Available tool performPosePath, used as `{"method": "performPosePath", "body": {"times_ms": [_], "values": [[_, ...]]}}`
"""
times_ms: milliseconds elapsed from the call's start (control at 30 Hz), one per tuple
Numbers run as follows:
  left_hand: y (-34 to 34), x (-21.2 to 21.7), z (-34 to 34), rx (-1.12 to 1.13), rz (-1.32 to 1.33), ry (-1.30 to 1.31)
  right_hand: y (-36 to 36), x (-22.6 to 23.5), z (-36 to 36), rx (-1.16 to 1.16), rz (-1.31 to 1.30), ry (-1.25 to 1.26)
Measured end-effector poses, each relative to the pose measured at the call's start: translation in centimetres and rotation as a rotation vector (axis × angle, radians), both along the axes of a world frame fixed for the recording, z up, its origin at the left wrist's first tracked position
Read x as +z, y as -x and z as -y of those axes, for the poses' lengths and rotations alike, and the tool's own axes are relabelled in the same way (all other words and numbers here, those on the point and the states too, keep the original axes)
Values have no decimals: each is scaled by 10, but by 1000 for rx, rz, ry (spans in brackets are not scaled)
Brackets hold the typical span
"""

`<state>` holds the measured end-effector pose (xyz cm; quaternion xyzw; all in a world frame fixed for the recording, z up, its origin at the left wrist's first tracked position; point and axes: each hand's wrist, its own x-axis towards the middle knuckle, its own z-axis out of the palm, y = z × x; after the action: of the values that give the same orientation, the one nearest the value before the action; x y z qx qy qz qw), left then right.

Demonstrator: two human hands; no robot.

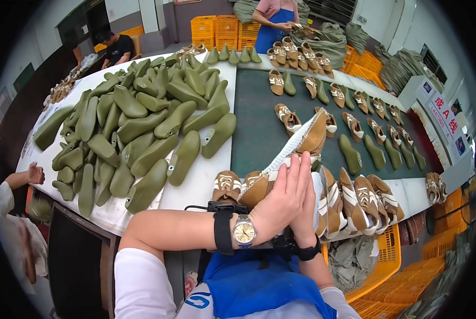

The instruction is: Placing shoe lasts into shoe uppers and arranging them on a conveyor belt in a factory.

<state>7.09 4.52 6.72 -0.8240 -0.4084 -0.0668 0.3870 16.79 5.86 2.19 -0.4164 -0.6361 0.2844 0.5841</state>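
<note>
Pointing up and away now, with the left hand [280, 204] set close against the right hand [303, 220], fingers straight, barely spread, not curled. Right at the fingers, tilted up over the near side of the table [187, 196]: a brown-and-white shoe upper [313, 135], pale edge showing. Cannot tell how much of it, if any, sits gripped between the palms, with the inner faces hidden from here.

Back to the wrists: on the left, a metal watch [245, 232] beside a black strap [224, 232]; on the right, a black band [308, 252]. Just rightward, standing packed in a row, more shoe uppers [366, 198].

Out beyond, across the green mat [256, 133], over to shoe uppers and green lasts [349, 154] in lines. Away left, piled high, a big heap of lasts [134, 103]. And on the far side, in a blue apron, a co-worker [276, 24], near stacked orange crates [226, 26].
</note>
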Motion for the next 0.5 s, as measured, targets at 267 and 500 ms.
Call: {"method": "performPosePath", "body": {"times_ms": [267, 500], "values": [[-19, 0, -8, -48, -1, -6, -13, -2, -4, -37, -38, 9], [-19, -3, -19, -165, 269, 170, -43, -14, -6, 18, -112, 146]]}}
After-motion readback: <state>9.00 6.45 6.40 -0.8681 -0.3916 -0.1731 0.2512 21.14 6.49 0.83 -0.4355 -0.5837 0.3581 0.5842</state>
